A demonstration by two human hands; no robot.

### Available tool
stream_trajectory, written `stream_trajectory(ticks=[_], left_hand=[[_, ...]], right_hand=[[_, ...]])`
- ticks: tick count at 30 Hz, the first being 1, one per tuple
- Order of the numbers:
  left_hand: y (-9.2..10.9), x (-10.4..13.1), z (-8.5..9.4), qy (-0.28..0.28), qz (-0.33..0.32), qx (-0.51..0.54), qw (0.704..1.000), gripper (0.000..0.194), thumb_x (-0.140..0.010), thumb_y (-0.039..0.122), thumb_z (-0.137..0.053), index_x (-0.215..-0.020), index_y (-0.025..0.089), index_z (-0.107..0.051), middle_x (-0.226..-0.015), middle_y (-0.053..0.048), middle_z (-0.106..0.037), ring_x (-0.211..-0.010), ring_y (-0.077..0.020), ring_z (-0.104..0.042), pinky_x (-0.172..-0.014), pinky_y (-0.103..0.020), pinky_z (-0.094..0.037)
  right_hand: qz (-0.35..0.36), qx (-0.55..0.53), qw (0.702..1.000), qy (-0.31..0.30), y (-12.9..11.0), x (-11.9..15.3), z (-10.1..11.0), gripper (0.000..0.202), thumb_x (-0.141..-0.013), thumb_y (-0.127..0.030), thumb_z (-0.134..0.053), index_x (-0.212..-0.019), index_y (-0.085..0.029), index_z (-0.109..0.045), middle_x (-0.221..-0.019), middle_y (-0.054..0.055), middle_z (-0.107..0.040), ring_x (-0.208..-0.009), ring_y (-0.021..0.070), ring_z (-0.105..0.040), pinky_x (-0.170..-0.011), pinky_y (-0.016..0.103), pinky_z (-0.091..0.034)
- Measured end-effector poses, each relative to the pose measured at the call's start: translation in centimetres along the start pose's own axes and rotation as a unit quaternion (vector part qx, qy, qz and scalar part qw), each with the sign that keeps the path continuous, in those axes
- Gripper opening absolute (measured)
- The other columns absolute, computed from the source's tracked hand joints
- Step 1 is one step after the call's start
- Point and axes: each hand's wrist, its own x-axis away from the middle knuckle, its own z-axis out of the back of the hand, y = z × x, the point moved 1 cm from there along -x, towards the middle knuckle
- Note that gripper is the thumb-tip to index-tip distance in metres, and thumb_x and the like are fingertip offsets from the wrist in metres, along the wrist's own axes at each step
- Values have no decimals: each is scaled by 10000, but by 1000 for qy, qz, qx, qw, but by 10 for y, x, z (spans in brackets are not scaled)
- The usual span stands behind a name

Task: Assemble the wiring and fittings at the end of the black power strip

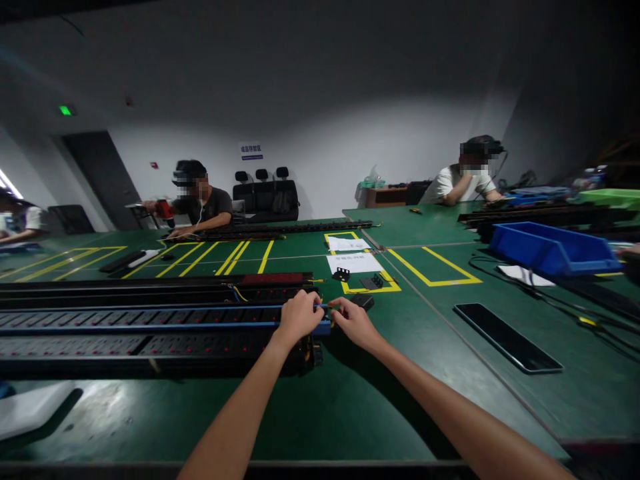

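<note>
A long blue-edged power strip (190, 317) lies across several similar long black strips on the green table. My left hand (299, 316) is closed over its right end, thumb and fingers around the edge. Just off that end my right hand (356, 324) is closed in a pinch, its fingertips close to my left fingers. Whatever it pinches is too small to make out; a bit of yellow shows beside the fingertips. Nearest me lies a grey-faced strip (200, 345) with small red dots. A small black block (362, 301) sits just behind my right hand.
Black brackets (342, 274) and paper sheets (354, 263) lie beyond my hands. To the right are a phone (507, 337), black cables (540, 300) and a blue bin (553, 250). Across the table one person (213, 200) holds a red power drill (164, 211); another sits at right.
</note>
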Motion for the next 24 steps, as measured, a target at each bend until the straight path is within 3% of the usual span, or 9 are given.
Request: stream_trajectory(ticks=[12, 24], left_hand=[[3, 5, 2, -11, 11, 8, 1000, 236, -869, 344, -537, -1059, 292, -668, -1069, -58, -643, -965, -252, -669, -844, -348, -513], [2, 7, 0, -2, -2, 19, 1000, 225, -862, 330, -537, -1034, 274, -671, -1061, -66, -643, -951, -255, -671, -839, -360, -521]], right_hand=[[6, 4, 1000, -10, 12, 1, -3, 347, -869, -424, -495, -1047, -186, -676, -603, -27, -526, -582, 180, -533, -559, 264, -361], [2, -6, 1000, -18, 15, 1, -4, 370, -873, -445, -486, -1050, -181, -675, -630, -10, -571, -571, 181, -543, -548, 269, -386]])
